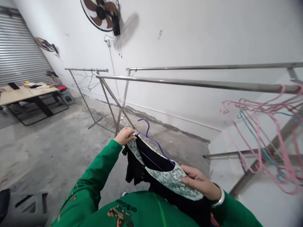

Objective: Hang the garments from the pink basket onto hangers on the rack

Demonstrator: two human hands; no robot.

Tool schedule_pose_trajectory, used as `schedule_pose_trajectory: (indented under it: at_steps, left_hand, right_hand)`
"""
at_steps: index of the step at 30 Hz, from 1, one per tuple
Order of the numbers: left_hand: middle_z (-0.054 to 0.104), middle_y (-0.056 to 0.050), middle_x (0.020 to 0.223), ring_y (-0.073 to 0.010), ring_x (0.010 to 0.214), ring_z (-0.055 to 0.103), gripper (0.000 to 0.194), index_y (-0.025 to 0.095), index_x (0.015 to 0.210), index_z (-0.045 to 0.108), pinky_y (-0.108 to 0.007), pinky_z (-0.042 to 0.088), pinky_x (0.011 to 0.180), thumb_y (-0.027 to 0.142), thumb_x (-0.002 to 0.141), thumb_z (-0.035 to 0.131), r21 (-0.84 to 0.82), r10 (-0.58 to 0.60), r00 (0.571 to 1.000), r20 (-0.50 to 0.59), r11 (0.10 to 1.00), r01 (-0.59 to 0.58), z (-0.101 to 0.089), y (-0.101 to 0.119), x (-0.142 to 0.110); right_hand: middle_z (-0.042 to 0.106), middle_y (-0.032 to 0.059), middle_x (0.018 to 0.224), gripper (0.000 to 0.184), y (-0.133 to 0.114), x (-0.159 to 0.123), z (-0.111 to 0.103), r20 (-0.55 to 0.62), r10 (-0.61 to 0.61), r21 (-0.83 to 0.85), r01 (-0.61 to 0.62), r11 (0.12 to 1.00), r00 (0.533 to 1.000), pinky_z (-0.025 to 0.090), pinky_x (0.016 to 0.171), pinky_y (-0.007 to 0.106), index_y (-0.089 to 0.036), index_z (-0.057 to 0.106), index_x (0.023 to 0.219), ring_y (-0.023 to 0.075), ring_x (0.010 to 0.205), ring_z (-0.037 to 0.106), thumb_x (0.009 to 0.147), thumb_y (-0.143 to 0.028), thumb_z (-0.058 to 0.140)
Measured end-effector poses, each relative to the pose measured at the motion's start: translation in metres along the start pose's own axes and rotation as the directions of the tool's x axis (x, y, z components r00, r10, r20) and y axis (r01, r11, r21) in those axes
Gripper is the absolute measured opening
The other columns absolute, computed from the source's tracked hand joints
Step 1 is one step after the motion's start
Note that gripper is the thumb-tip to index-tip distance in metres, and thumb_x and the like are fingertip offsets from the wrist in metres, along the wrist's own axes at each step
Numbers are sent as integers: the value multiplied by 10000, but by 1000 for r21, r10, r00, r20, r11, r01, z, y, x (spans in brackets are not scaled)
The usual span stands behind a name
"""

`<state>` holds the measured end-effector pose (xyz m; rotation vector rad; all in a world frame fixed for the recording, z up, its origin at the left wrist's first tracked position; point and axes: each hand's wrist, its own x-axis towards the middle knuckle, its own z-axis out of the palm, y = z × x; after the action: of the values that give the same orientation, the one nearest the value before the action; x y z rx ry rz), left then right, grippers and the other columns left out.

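Observation:
A black top with a grey-and-white lace collar (163, 178) hangs on a purple hanger (156, 142) in front of my body. The hanger's hook sticks up free, below the rail. My left hand (125, 136) pinches the collar at one shoulder, close to the hanger's end. At the other shoulder my right hand (201, 183) grips the lace between thumb and fingers; that end of the hanger is hidden inside the cloth. The lower part of the top falls out of sight against my green jacket.
A metal clothes rack (180, 81) with two rails spans the front. Several pink hangers (259, 135) and a blue hanger (251, 132) hang at its right. Another rack (86, 69) stands further left. A person sits by a table (28, 94) far left; a grey stool (29, 208) is lower left.

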<state>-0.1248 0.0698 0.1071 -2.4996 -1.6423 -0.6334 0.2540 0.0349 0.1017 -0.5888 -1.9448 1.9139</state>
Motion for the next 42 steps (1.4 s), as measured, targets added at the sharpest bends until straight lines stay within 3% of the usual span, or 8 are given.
schedule_pose_trajectory:
  at_steps: [4,9,16,20,26,30,35,42]
  left_hand:
    - [631,-128,1136,-235,1087,593,278,163,1101,582,-376,485,918,336,884,572,8,-73,993,-91,997,74,-2,-35,-17]
    - [603,-159,1170,-253,1127,583,297,150,1134,574,-392,498,933,330,928,458,-6,-187,958,-218,982,190,-1,-75,-67]
    - [627,-115,1030,-153,813,650,264,172,982,587,-283,534,760,324,937,375,-205,-416,909,-2,890,407,32,-90,-176]
    - [623,-101,944,-150,767,637,274,176,928,578,-279,527,732,334,932,354,-268,-502,862,67,823,500,52,-86,-214]
    - [621,-97,902,-170,767,619,303,186,886,569,-294,512,718,362,941,329,-251,-556,820,136,781,571,55,-94,-238]
    - [618,-87,844,-174,743,606,329,189,855,576,-287,499,693,379,947,324,-218,-564,812,147,783,583,59,-103,-248]
    - [625,-85,823,-185,752,608,321,188,828,579,-293,492,691,350,939,325,-210,-555,812,178,785,583,71,-106,-250]
    - [631,-77,879,-174,805,619,247,196,843,573,-272,489,734,274,925,353,-186,-533,787,309,778,600,74,-105,-241]
  right_hand:
    - [703,94,934,449,-10,31,7,-100,73,183,-54,982,992,502,816,337,-160,681,1067,207,853,659,771,-497,705]
    - [706,85,852,473,-25,100,5,-200,15,128,11,992,980,505,713,314,-157,698,954,190,757,649,693,-548,750]
    - [685,56,816,448,-54,226,15,-344,-127,54,154,987,930,499,711,320,-170,657,878,181,727,629,638,-531,770]
    - [632,31,758,356,-66,304,23,-390,-294,-88,283,955,873,471,685,311,-171,606,818,176,727,583,671,-482,701]
    - [493,-1,648,236,-86,416,35,-490,-496,-373,342,863,717,392,627,274,-189,478,661,140,658,459,718,-407,548]
    - [491,-1,651,170,-98,472,49,-531,-523,-467,285,837,666,399,679,284,-202,443,660,146,663,456,756,-330,500]
    - [525,17,687,185,-102,521,64,-621,-446,-501,111,858,645,419,760,312,-219,392,651,173,716,491,794,-284,488]
    - [548,43,741,191,-92,558,77,-655,-328,-447,1,894,681,420,786,321,-218,383,655,188,761,518,824,-226,472]
